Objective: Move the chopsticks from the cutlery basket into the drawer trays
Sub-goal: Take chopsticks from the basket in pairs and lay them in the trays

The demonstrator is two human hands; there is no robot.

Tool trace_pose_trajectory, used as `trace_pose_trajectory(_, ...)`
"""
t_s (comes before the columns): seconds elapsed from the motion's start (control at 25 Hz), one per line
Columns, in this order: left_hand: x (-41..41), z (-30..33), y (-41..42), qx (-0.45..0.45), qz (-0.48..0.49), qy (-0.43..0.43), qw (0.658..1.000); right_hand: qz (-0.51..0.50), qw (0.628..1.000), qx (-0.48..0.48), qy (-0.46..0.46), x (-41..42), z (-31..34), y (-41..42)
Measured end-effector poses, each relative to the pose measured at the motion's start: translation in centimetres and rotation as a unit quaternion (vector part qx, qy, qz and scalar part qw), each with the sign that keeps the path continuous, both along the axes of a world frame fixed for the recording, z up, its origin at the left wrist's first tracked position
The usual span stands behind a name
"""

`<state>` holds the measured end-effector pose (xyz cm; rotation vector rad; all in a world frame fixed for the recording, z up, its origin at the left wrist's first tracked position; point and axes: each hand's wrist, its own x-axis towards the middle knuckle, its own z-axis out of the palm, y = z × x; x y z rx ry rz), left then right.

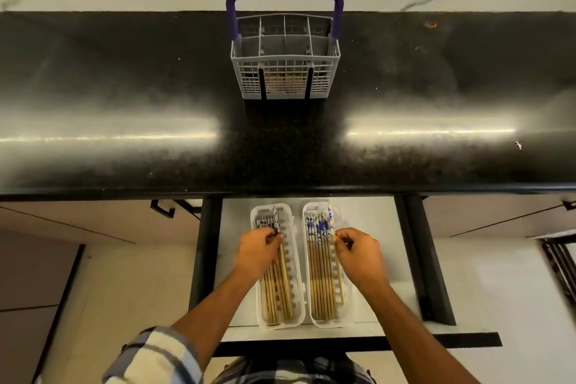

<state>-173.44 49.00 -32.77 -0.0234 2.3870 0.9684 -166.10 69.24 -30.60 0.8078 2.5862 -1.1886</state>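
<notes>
A grey cutlery basket (284, 72) with a purple handle stands on the black counter; no chopsticks show above its rim. Below, two white trays lie side by side in the open drawer. The left tray (296, 262) holds several wooden chopsticks with dark patterned tops. My left hand (258, 251) pinches one dark-patterned chopstick (284, 271) over them. The right tray (306, 212) holds several chopsticks with blue patterned tops. My right hand (358, 254) pinches a blue-patterned chopstick (330, 215) at that tray's right side.
The black counter (124, 87) has a front edge that overhangs the drawer's back. The drawer (371, 221) has black side rails and a black front lip. Pale cabinet fronts with dark handles (162, 209) flank it. A marble wall rises behind the basket.
</notes>
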Motion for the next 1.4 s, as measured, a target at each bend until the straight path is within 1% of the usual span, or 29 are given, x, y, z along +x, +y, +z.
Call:
trace_pose_trajectory(0.12,0.1,-1.5,1.6,-0.044,0.023,-0.027,0.998,-0.002,0.998,0.047,-0.038,-0.4,-0.9,-0.3)
trace_pose_trajectory(0.24,-0.5,-3.0,2.8,-0.096,0.031,-0.069,0.992,0.027,0.992,0.091,-0.086,-1.4,-1.6,-0.5)
trace_pose_trajectory(0.44,-2.2,-4.2,4.3,-0.205,-0.033,-0.106,0.972,0.003,0.977,0.133,-0.165,-4.1,-2.5,-1.3)
trace_pose_trajectory(0.64,-3.0,-5.1,5.4,-0.220,-0.018,-0.138,0.965,0.041,0.960,0.174,-0.218,-6.0,-3.7,-2.1)
trace_pose_trajectory(0.72,-3.2,-5.5,5.3,-0.225,-0.034,-0.150,0.962,0.046,0.956,0.187,-0.221,-6.2,-4.2,-2.2)
trace_pose_trajectory(0.88,-3.2,-6.4,4.8,-0.230,-0.064,-0.203,0.950,0.070,0.949,0.196,-0.236,-6.8,-4.9,-2.3)
trace_pose_trajectory(1.08,-3.4,-7.3,4.4,-0.237,-0.078,-0.191,0.949,0.108,0.938,0.201,-0.261,-6.1,-6.1,-2.3)
trace_pose_trajectory(1.24,-3.6,-7.0,4.7,-0.256,-0.085,-0.137,0.953,0.121,0.933,0.197,-0.276,-5.3,-6.7,-2.5)
trace_pose_trajectory(1.4,-3.4,-6.8,4.8,-0.276,-0.117,-0.124,0.946,0.125,0.925,0.195,-0.302,-4.8,-6.9,-2.7)
